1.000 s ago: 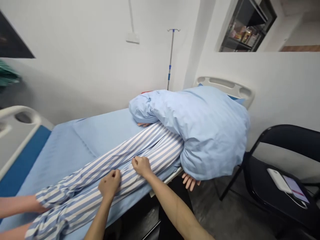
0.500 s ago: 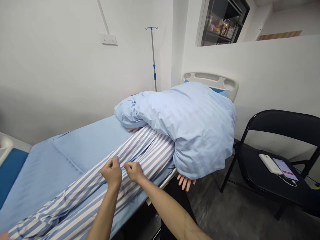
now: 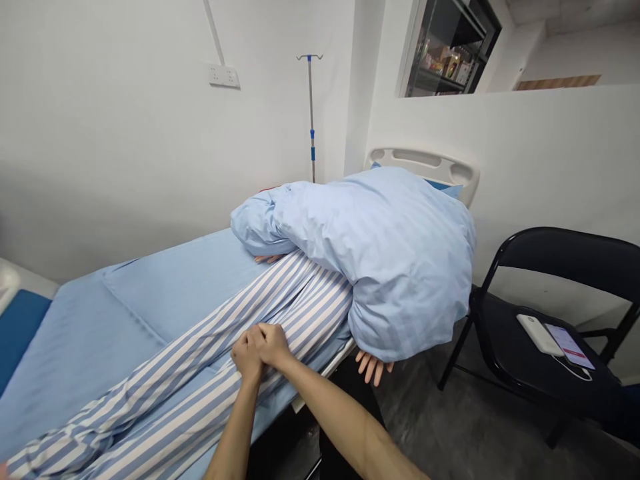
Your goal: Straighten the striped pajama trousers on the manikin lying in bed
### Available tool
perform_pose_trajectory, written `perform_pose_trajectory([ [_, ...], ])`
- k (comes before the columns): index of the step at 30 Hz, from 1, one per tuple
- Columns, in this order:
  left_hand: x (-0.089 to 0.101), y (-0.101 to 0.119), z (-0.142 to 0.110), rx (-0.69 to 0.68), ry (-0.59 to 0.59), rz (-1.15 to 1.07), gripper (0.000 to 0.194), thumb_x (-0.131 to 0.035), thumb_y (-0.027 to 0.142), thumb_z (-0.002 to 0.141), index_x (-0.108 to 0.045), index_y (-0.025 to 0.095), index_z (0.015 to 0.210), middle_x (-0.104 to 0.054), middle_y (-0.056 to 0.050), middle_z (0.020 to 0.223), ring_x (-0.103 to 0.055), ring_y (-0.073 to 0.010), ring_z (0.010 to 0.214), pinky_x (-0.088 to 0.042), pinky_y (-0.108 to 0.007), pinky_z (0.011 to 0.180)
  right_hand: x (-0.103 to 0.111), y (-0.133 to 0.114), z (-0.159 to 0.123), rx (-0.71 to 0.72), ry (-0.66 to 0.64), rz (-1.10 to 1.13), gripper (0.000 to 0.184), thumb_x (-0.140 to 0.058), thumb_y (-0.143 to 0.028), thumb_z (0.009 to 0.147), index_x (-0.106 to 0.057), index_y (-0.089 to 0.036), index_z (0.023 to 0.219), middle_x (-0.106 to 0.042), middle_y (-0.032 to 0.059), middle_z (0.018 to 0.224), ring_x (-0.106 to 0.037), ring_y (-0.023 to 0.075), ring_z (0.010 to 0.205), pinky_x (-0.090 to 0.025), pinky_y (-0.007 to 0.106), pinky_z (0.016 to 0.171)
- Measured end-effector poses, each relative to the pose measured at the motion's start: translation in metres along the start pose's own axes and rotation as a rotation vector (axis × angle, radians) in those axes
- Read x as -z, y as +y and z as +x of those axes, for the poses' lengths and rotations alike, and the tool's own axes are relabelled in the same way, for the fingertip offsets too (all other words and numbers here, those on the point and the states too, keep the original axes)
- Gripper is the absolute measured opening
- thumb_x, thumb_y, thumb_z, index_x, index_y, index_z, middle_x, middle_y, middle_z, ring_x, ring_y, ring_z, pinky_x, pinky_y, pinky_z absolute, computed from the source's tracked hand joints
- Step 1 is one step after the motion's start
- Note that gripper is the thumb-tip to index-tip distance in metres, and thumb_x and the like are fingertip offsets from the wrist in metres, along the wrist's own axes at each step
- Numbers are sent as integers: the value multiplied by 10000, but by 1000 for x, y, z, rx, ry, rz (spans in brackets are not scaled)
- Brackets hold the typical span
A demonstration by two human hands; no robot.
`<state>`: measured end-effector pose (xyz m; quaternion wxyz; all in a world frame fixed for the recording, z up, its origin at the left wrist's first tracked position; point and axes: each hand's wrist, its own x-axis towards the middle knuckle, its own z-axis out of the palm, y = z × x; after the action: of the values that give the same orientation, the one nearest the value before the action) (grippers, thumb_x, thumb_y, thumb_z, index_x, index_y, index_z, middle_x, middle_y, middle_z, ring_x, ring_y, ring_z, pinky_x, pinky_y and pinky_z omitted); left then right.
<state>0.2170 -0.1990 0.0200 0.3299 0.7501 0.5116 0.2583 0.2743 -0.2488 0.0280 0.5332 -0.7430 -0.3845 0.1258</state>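
1. Striped trousers [image 3: 315, 300], lying on the bed [image 3: 185, 273]: cloth probably soft and light, best grasped at loose folds.
2. Left hand [image 3: 246, 355] and right hand [image 3: 273, 343]: fingers curled into fists, touching each other over the trousers.
3. Quilt [image 3: 400, 260]: bulky, likely yielding.

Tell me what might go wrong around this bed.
The bunched quilt overhangs the near side of the bed and might slide to the floor. The hand beneath it sticks out past the edge and could be bumped by the right forearm. The cable beside the phone on the chair could snag and drag it.
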Motion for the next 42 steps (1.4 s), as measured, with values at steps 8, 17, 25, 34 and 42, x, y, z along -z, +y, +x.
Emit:
perform_pose_trajectory([
  [8, 0, 11, -6, -72, -23, 120, 339, -357, 307, 913, -415, 205, 595, -537, -45, 647, -422, -157, 660, -279, -300, 651, 48, -29, 26, 140, -63, -140, 423, -499, -270, 936, -440, -181, 526, -404, -53, 515, -383, 88, 551, -248, 231, 578],
  [17, -4, 12, -8, -73, 40, 62, 362, -402, 282, 872, -332, 196, 527, -424, -3, 551, -342, -134, 596, -230, -280, 633, 74, -9, 36, 106, -45, -308, 421, -457, -289, 973, -479, -183, 566, -479, -35, 542, -418, 95, 565, -250, 233, 579],
  [25, -6, 15, -8, -99, 12, 84, 346, -432, 296, 834, -362, 200, 509, -418, 9, 530, -360, -133, 579, -234, -273, 619, 58, 23, 19, 90, -31, -491, 393, -435, -311, 990, -625, -194, 666, -635, 6, 612, -535, 120, 586, -222, 265, 591],
  [34, -4, 73, 3, -164, -1, -338, 375, -476, 366, 809, -380, 210, 482, -368, 37, 456, -380, -114, 515, -322, -254, 565, 63, 25, 24, 71, 67, -158, 464, -395, -353, 988, -477, -190, 561, -477, -30, 522, -420, 100, 530, -230, 250, 576],
  [42, -50, 76, 5, -57, 52, -308, 358, -449, 297, 840, -383, 207, 500, -399, 22, 490, -359, -116, 526, -293, -260, 554, 64, 32, 28, 65, 126, 65, 444, -362, -404, 959, -430, -207, 567, -471, -18, 537, -422, 118, 548, -265, 245, 560],
])
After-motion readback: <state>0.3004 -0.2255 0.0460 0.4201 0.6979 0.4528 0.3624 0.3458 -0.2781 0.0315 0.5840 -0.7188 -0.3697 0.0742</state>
